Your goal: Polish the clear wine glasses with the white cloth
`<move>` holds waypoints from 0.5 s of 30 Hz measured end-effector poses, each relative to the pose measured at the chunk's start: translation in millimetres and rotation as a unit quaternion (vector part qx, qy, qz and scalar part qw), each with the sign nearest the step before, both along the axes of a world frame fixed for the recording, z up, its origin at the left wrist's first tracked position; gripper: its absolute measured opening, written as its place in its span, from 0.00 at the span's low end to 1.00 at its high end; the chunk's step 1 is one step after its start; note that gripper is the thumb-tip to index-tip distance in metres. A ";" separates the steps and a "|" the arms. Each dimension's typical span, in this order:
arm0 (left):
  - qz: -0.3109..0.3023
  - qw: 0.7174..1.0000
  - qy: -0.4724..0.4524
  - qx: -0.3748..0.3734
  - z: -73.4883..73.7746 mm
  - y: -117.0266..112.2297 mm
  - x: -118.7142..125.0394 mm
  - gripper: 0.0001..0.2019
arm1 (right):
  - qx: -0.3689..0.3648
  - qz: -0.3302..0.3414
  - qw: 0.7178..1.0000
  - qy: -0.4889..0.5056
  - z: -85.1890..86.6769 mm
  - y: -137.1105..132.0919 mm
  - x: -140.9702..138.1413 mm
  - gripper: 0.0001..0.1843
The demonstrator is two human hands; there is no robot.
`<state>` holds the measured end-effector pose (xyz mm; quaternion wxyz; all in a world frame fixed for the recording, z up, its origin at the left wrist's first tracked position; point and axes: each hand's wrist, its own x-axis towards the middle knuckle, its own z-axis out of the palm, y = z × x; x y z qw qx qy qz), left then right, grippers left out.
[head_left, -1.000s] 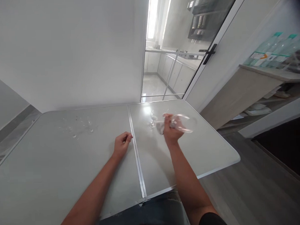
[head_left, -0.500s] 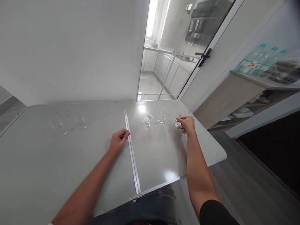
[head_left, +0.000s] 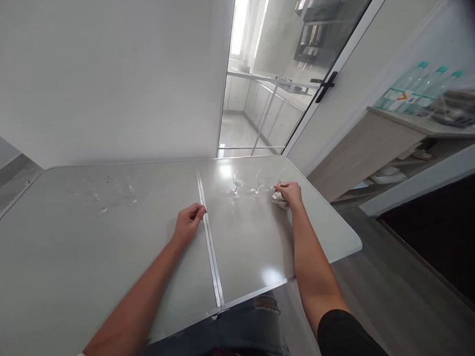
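My right hand (head_left: 290,192) is closed around a crumpled white cloth or tissue (head_left: 280,199) at the table's right part. Just behind its fingertips stands a clear stemmed glass (head_left: 281,175), partly hidden; whether the fingers also grip its stem I cannot tell. To its left are two more clear stemmed glasses, one (head_left: 256,183) close by and another (head_left: 235,185) further left, both upright. My left hand (head_left: 190,219) rests on the table by the metal seam, fingers curled in, with nothing visible in it.
Several faint clear glasses (head_left: 131,193) stand on the left part of the pale glossy table (head_left: 107,267). A metal seam (head_left: 209,247) divides the tabletop. Behind are a white wall and a glass door (head_left: 274,108). At right, bottles (head_left: 410,89) stand on a wooden shelf unit (head_left: 381,140).
My right hand has shifted slightly left with the white cloth, and the glass beside it now shows nearer the middle glass. My left hand has stayed in place.
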<state>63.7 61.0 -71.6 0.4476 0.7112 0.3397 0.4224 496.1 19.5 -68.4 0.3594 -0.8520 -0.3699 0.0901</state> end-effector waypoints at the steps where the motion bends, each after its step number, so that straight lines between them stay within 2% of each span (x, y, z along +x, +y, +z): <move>1: -0.001 1.000 0.003 -0.001 0.2 -0.2 -0.2 0.14 | -0.003 0.003 1.000 0.001 -0.8 0.4 -0.9 0.16; 15: 0.000 1.000 0.000 0.004 -1.7 1.2 0.4 0.15 | -0.029 0.000 1.000 -0.007 -6.2 6.9 -2.2 0.18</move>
